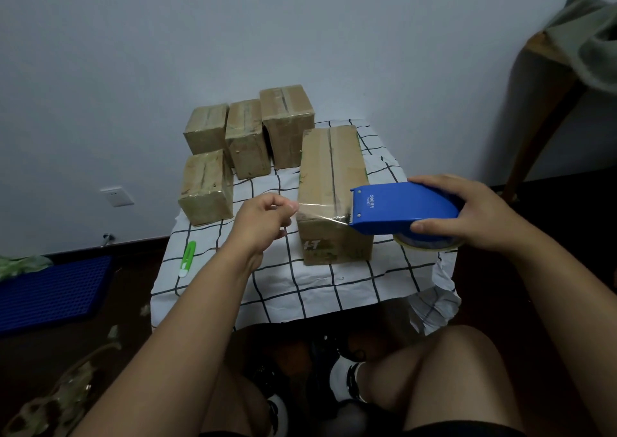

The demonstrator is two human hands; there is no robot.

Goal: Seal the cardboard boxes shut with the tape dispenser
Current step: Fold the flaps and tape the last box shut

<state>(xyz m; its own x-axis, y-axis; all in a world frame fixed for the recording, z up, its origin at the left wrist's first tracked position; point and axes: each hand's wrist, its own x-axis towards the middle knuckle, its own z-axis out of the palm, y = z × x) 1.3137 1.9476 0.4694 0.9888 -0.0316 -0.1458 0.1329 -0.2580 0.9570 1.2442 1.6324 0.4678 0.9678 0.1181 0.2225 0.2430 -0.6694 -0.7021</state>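
While the left hand (267,218) pinches the free end of the clear tape (322,211) and the right hand (467,214) grips the blue tape dispenser (405,208), the strip stretches taut across the near end of the large box (334,189), which stands toward the right edge of the checked cloth (320,289). Laying it well probably means keeping that tension, pressing the pinched end down on the box's left side, and centring the strip over the dark flap seam. Four smaller boxes (233,146) stand at the far left corner, seemingly already taped.
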